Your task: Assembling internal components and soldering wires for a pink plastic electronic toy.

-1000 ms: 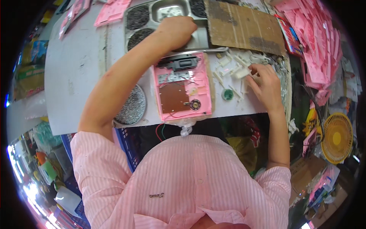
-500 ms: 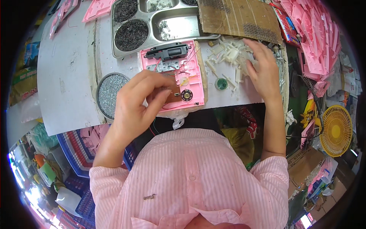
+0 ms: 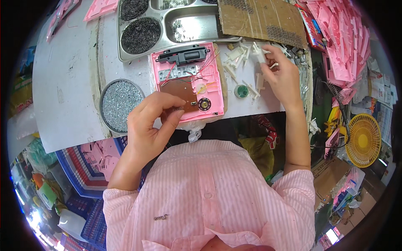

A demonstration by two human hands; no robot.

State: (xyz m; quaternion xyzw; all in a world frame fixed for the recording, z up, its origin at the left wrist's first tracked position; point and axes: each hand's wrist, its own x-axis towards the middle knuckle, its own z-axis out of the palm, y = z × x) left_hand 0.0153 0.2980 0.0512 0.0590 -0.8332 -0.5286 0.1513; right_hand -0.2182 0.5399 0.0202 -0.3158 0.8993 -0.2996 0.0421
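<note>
A pink plastic casing (image 3: 212, 71) lies in front of me, fitted with a brown circuit board (image 3: 176, 88), a black module (image 3: 190, 56), thin wires and a small round speaker (image 3: 204, 104). Over its lower left corner, my left hand (image 3: 148, 119) is closed, thumb and fingertips nearly together at the board; what they pinch, if anything, is hidden. My right hand (image 3: 284, 77) grips a white plastic part (image 3: 258, 52) between thumb and fingers. Beneath and beside it lie several loose white plastic parts (image 3: 234, 56).
A round tray of small silver screws (image 3: 121, 104) sits left of the casing. Behind is a steel compartment tray (image 3: 167, 46) with dark springs, next to cardboard (image 3: 264, 21). A small green-filled pot (image 3: 241, 91) stands nearby. Pink parts (image 3: 343, 42) heap up at right.
My right hand has picked a white plastic part out of the pile and raised it. My left hand has shifted slightly down, uncovering more of the brown board.
</note>
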